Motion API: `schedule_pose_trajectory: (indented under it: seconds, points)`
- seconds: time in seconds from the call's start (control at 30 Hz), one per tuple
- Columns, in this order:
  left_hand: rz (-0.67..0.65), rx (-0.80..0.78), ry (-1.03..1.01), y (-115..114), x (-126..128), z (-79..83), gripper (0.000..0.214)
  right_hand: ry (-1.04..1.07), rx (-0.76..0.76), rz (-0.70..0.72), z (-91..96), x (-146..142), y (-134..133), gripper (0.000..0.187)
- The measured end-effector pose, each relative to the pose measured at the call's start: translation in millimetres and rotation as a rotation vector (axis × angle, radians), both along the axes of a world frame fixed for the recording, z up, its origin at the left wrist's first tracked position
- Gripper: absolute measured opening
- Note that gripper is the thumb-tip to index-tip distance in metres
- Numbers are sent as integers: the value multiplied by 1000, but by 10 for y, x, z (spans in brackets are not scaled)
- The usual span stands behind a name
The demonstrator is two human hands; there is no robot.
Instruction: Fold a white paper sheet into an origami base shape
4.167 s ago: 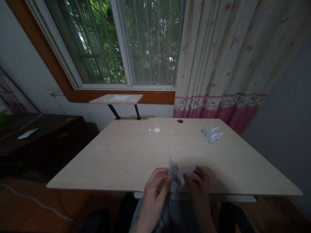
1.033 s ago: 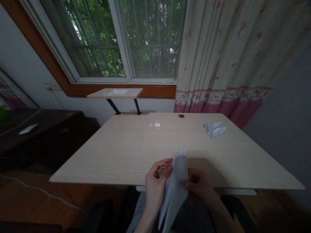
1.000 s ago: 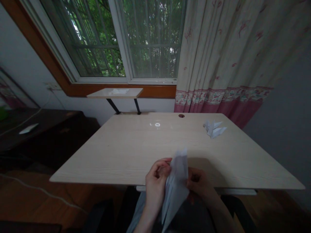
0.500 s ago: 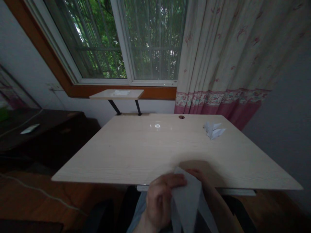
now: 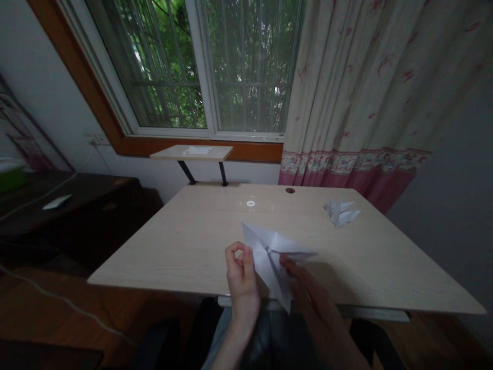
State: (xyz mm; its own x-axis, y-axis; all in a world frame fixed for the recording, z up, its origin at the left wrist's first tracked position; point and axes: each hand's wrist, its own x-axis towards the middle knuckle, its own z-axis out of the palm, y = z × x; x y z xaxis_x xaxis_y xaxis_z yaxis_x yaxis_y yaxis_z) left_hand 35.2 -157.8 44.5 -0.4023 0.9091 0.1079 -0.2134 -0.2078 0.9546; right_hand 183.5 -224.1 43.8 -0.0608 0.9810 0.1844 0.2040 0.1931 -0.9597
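A white sheet of folded paper (image 5: 271,257) is held over the front part of the desk, with several pointed flaps and creases meeting near its middle. My left hand (image 5: 242,270) pinches its left edge, thumb on top and fingers curled. From the right, my right hand (image 5: 302,280) grips the paper near the centre; part of those fingers is hidden by the paper and by shadow. Farther back on the right of the desk lie white folded-paper pieces (image 5: 341,213) with pointed tips.
The pale wooden desk (image 5: 185,241) has a round cable hole (image 5: 290,190) near its back edge. A small raised shelf (image 5: 169,152) at the back left carries a white paper item (image 5: 197,150). A dark cabinet (image 5: 96,205) stands left; a curtain (image 5: 346,103) hangs behind.
The paper has gone from hanging low over the desk's front edge to higher above the desktop, and its creased, flapped face now shows. Both hands moved with it. The view shifted slightly.
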Motion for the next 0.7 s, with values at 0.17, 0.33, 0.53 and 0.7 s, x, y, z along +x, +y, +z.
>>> schedule_pose_trajectory:
  seconds: [0.17,0.33,0.53,0.7]
  points:
    - [-52,13,2,208,-151,-52,47,-423,254,23,18,-70,615,66]
    - [-261,-52,-148,548,-420,-47,51,-944,145,365,136,-309,1239,111]
    - [-292,-123,429,966,-912,-148,59,-937,-68,534,-166,-633,1805,99]
    - [-118,-75,642,1151,-1201,-200,66,-984,-59,504,-335,-625,2027,77]
